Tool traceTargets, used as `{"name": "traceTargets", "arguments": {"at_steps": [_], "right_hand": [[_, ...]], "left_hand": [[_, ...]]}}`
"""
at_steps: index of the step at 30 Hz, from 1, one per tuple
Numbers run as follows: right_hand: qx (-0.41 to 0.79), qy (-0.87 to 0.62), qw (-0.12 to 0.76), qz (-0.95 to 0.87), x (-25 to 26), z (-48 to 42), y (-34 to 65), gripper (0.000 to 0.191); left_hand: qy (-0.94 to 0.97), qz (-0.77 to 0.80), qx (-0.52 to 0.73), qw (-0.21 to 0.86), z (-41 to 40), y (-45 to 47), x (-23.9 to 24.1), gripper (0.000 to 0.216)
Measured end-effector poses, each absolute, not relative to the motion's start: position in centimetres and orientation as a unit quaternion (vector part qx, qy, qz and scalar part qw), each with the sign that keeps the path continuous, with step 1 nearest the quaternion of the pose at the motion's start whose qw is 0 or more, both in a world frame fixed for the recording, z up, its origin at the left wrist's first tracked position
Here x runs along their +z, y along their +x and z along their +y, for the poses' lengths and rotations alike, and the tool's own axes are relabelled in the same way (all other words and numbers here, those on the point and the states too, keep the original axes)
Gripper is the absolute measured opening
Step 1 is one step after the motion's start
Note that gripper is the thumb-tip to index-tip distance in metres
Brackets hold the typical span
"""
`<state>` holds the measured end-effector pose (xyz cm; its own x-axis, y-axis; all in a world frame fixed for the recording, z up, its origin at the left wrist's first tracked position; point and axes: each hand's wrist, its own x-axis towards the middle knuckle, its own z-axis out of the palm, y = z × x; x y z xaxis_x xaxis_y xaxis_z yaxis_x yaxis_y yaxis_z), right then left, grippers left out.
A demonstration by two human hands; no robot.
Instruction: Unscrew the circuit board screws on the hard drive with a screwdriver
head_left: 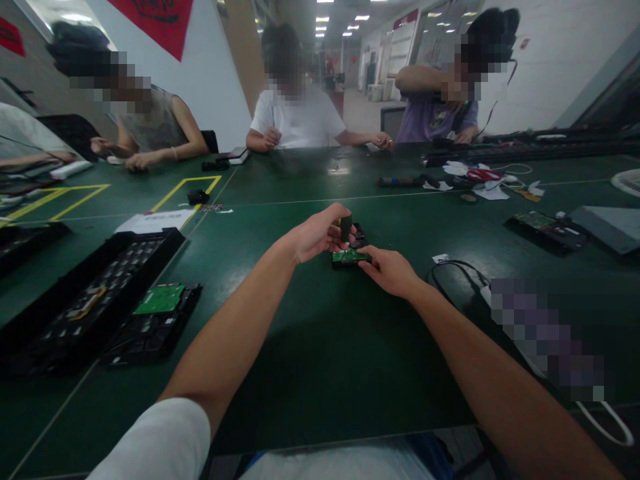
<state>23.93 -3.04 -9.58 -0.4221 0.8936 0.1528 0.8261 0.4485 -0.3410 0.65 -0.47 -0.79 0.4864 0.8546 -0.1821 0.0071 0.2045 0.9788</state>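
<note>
A small hard drive with a green circuit board on top lies on the green table mat in front of me. My left hand is closed around a dark screwdriver handle held upright over the drive. My right hand rests on the mat with its fingers pinching the drive's right edge. What lies under the screwdriver tip is hidden by my fingers.
Black trays sit at left, one with a green board. A black cable curls at right, beyond it another drive and a grey box. Three people sit across the table, among scissors and paper scraps.
</note>
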Motion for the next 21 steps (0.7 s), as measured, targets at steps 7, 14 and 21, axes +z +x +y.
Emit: {"name": "traceTargets", "arguments": {"at_steps": [7,14,21], "right_hand": [[0.103,-0.514,0.160,-0.836,-9.7,-3.0,23.9,0.038],[0.101,-0.508,0.164,-0.840,-9.8,-3.0,24.1,0.037],[0.095,-0.516,0.155,-0.837,-9.7,-3.0,23.9,0.038]], "left_hand": [[0.538,0.390,0.319,0.676,-0.5,0.7,-0.9,0.045],[0.526,0.400,0.327,0.676,-1.3,0.8,0.1,0.033],[0.563,0.400,0.316,0.650,-0.3,0.1,-0.4,0.043]]}}
